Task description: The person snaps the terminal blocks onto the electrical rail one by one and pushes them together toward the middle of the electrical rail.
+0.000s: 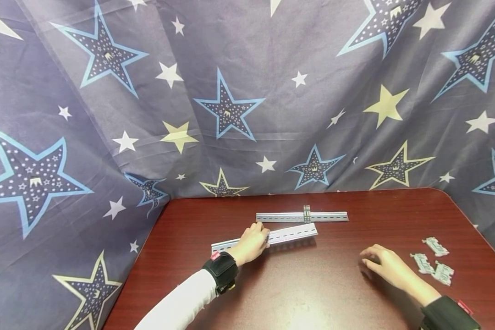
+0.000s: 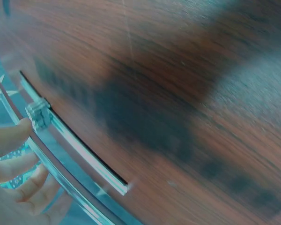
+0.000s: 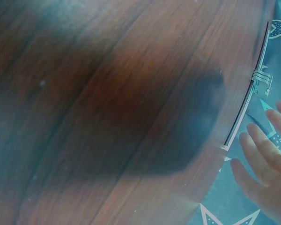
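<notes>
My left hand point(image 1: 250, 244) grips a slotted metal DIN rail point(image 1: 293, 233) near its middle, tilted up toward the right above the table. In the left wrist view the thumb lies on one side of this rail point(image 2: 65, 177) and the fingers on the other. Just behind it, a second DIN rail point(image 1: 330, 217) lies along the back of the table, with a small stack of terminal blocks point(image 1: 307, 214) clipped across it. My right hand point(image 1: 389, 268) hovers over the table at the right, fingers loosely bent and holding nothing.
Three loose pale terminal blocks point(image 1: 442, 273) lie to the right of my right hand. A dark red wood-grain table point(image 1: 313, 284) bears everything. Behind it and at both sides hangs a grey-blue curtain with stars point(image 1: 280, 110).
</notes>
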### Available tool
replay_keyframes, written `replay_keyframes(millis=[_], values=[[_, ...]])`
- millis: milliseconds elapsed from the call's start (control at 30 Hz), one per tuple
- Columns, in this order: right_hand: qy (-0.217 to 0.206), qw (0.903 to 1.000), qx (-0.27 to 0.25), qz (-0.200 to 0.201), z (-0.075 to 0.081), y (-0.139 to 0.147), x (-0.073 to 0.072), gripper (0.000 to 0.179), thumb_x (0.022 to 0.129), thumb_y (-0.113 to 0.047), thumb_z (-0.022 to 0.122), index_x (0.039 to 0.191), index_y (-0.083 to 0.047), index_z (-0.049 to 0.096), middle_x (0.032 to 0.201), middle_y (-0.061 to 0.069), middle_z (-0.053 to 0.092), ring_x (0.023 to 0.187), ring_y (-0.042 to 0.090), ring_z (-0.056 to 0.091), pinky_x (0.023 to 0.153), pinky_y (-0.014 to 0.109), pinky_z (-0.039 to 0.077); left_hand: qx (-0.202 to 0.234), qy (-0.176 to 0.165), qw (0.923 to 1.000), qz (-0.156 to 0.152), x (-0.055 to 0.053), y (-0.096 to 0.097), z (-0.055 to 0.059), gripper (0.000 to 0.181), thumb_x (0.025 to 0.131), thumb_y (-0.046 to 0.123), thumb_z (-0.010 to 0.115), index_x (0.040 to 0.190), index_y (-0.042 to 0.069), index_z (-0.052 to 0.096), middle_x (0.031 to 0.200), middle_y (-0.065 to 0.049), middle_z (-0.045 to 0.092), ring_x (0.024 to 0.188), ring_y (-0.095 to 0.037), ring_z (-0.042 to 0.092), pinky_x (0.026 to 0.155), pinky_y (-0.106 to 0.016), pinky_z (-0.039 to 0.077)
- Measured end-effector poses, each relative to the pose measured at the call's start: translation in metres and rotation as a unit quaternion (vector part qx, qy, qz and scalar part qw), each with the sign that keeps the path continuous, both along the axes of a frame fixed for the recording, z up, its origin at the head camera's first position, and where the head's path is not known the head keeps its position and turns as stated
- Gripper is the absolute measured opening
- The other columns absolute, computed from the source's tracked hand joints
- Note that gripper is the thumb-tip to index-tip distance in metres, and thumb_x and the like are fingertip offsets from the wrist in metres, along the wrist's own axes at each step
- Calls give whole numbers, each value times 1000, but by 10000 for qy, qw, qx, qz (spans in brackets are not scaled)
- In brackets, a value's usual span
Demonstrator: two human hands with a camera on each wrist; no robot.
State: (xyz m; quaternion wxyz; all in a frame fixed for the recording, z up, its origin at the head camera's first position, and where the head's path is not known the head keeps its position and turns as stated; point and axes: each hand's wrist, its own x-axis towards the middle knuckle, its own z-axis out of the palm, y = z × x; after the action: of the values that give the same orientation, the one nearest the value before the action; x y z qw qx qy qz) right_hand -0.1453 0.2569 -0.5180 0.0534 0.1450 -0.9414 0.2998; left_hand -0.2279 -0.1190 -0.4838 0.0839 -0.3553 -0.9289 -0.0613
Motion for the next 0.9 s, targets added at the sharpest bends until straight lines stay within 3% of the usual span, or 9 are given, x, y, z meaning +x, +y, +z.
replay_keyframes(millis=[300, 900], values=[[28, 10000, -41, 41, 0, -1, 0, 12, 86, -3, 73, 98, -5, 72, 93, 0, 69, 82, 15, 66, 74, 34, 54, -268, 56, 9995, -143, 4, 20, -4, 23, 85, 15, 79, 100, 1, 68, 89, -9, 56, 84, -27, 59, 71, -35, 50], [23, 10000, -16, -56, -2, -2, 1, 11, 86, -4, 73, 97, -5, 72, 95, 2, 70, 82, 17, 67, 74, 34, 55, -649, -372, 9969, -228, 15, 45, -23, 21, 86, 19, 79, 99, 6, 67, 89, -3, 53, 85, -18, 55, 73, -27, 46]])
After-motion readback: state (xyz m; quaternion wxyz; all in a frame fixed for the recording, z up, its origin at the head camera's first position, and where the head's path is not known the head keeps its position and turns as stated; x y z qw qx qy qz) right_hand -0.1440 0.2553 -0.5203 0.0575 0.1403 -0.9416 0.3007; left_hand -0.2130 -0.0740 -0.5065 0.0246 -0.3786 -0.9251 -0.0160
